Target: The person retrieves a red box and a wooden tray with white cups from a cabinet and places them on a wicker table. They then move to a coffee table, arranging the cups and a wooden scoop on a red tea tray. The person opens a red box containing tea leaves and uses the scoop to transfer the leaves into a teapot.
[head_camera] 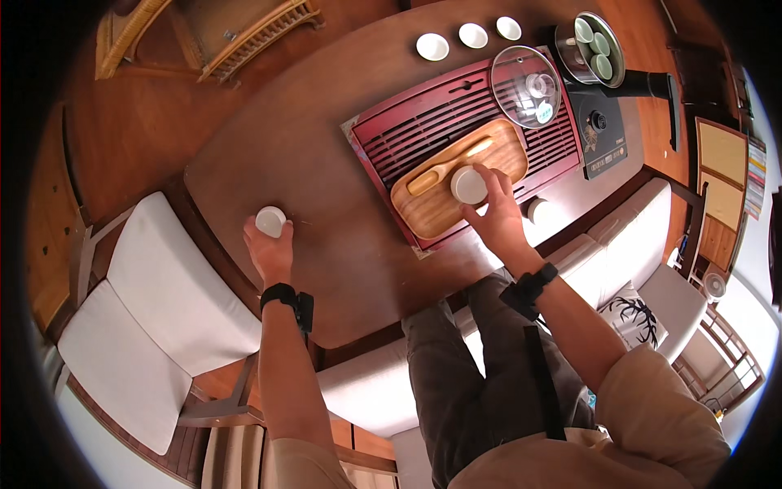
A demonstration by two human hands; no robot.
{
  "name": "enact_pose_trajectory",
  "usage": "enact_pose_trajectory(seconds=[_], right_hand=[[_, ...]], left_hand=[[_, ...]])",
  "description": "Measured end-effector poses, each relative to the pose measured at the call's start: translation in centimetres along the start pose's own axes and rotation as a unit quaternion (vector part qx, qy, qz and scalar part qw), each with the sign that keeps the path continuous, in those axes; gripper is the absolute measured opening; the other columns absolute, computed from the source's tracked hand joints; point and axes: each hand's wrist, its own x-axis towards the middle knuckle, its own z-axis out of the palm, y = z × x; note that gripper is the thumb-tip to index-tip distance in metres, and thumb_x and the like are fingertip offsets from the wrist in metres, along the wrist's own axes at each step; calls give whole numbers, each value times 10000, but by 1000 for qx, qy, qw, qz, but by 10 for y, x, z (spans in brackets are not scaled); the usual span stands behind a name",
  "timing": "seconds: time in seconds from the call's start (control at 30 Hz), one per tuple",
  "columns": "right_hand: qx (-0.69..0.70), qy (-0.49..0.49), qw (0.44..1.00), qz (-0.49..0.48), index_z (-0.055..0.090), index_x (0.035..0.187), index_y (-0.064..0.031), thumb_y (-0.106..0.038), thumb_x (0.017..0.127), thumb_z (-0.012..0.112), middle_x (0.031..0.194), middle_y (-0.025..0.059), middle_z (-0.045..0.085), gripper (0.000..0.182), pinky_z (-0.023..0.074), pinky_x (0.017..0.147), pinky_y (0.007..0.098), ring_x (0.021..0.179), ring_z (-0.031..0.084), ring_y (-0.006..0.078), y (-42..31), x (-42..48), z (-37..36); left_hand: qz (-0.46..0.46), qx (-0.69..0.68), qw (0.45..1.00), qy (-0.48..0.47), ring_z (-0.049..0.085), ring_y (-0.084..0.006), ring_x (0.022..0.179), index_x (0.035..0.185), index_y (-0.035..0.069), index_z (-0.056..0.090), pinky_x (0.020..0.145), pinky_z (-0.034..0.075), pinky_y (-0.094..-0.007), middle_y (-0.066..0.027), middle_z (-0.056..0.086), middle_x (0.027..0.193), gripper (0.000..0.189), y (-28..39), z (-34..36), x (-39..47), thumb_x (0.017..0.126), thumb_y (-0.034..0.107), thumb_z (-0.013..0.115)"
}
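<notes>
At the table's left, my left hand [270, 246] has its fingers closed around a small white cup [270, 221]. My right hand [496, 211] grips a round, pale lid or dish [469, 185] over the wooden serving tray [427, 223]; whether it touches the tray I cannot tell. Beside it on the tray lies a wooden scoop [449, 167]. The tray rests on a red slatted tea tray [391, 137], along with a glass pot lid [519, 98]. Another pale round piece [538, 211] sits right of my right hand.
White cups [432, 47] stand in a row at the table's far side. A metal pot [577, 61] holding several cups, its black handle [647, 84] pointing right, stands by a black induction cooktop [602, 134]. A cushioned chair [183, 275] is at left; a cushioned bench [372, 385] is near my legs.
</notes>
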Motion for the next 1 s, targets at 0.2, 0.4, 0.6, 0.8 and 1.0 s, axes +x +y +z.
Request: enact_pose_trajectory(seconds=[0.2, 0.4, 0.6, 0.8, 1.0], right_hand=[[14, -15, 1000, -7, 419, 1298, -168, -118, 718, 711, 1266, 143, 446, 652, 486, 870, 392, 1047, 553, 336, 5, 3, -3], [15, -40, 999, -18, 422, 1273, -134, -160, 716, 717, 1247, 150, 453, 631, 483, 867, 408, 1054, 545, 351, 8, 0, -12], [-2, -162, 984, -71, 425, 1260, -113, -238, 713, 730, 1194, 167, 469, 639, 488, 832, 430, 1019, 555, 365, 24, -48, -9], [-38, -285, 952, -108, 421, 1257, -120, -235, 717, 723, 1137, 168, 469, 629, 490, 821, 448, 1017, 551, 376, 60, -99, 7], [-14, -287, 949, -129, 442, 1240, -115, -154, 684, 726, 1107, 155, 479, 626, 496, 823, 438, 998, 565, 364, 77, -117, 20]], left_hand=[[50, -15, 998, 39, 422, -411, 1190, 1347, 7, 307, 987, 383, -456, -240, 420, 1258, 776, -4, 6, -26, 738, 247, 724], [-23, -110, 989, 98, 410, -408, 1175, 1331, -55, 316, 996, 355, -465, -269, 399, 1271, 643, -6, 37, -110, 796, 125, 623], [-15, -172, 982, -77, 608, -243, 864, 1117, -8, 526, 815, 470, -350, -127, 622, 947, 314, -18, 103, -235, 821, 68, 596], [-259, -398, 815, -332, 623, -181, 841, 1115, 16, 575, 738, 480, -287, -76, 648, 950, 316, 44, 113, -277, 916, 257, 526], [-143, -241, 877, -391, 619, -240, 898, 1192, 9, 553, 764, 484, -328, -139, 639, 1018, 384, 63, 121, -260, 906, 260, 507]])
